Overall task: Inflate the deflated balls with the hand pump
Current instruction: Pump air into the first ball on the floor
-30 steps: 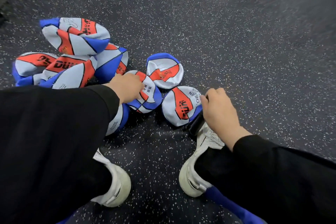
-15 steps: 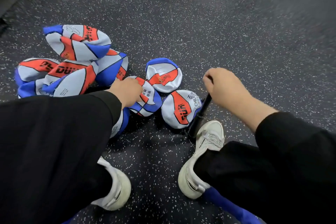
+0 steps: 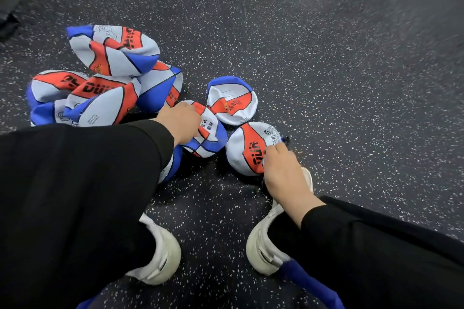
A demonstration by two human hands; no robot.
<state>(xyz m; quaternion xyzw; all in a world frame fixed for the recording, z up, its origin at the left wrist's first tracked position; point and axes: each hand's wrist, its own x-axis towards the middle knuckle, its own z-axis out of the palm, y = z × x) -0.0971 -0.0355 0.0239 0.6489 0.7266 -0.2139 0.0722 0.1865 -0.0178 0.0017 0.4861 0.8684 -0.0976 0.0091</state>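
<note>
While the person crouches over a speckled dark floor (image 3: 326,83), deflated balls (image 3: 110,78) in red, white and blue lie crumpled in a heap at left. Their left hand (image 3: 180,120) grips one folded ball (image 3: 211,138). Beside it, the right hand (image 3: 281,173) curls over a half-round ball (image 3: 246,148), apparently clasping the hidden pump handle. White shoes (image 3: 160,253) sit below.

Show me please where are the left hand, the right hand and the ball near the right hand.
left hand (image 3: 181,121), head view, back of the hand.
right hand (image 3: 282,173), head view, back of the hand.
ball (image 3: 241,153), head view, white panel.
</note>
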